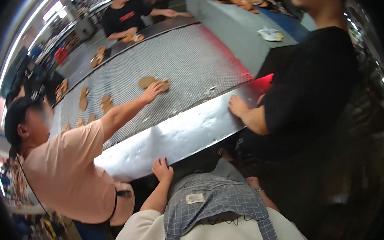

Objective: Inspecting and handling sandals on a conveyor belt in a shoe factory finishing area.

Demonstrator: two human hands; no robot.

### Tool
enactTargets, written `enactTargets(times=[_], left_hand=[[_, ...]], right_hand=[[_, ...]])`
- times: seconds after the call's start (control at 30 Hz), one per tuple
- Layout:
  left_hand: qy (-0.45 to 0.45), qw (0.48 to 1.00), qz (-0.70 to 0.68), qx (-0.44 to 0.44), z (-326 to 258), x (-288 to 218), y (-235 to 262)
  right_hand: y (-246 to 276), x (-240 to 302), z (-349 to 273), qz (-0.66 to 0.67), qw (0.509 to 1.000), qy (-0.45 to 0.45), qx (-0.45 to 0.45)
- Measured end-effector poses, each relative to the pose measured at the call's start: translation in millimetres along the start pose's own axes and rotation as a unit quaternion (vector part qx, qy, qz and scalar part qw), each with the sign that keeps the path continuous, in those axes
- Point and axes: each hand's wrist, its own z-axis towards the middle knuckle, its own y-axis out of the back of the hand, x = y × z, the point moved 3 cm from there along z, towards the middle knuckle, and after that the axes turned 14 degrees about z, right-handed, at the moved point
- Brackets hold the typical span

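Observation:
My left hand (162, 169) rests at the near edge of a shiny metal panel (178, 139), its fingers spread on the rim and holding nothing. By the right side of my grey checked apron (218, 193) is my right hand (254, 182), low and partly hidden, so its fingers cannot be made out. Beyond the panel lies a wire-mesh conveyor belt (186, 54). On it, a co-worker's hand (155, 90) touches a tan sandal (146, 82). More tan sandals (83, 99) lie toward the belt's left end.
Close on my left stands a person in a pink shirt (67, 170); a person in black (315, 91) leans at the panel on my right. Across the belt, another person (125, 18) handles sandals. A grey machine housing (225, 28) spans the belt, with footwear and a glove (271, 35) on top.

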Motion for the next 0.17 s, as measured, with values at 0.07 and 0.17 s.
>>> enactTargets(times=[0.07, 0.17], left_hand=[[-0.083, 0.996, -0.04, 0.009, 13.4, -11.9, 3.8], [-0.176, 0.982, -0.053, 0.048, 24.2, -25.5, -3.8]], right_hand=[[-2.5, 13.8, 0.6, 0.029, 0.999, 0.032, 0.004], [-9.9, 27.5, 15.6, -0.033, 0.999, -0.034, -0.002]])
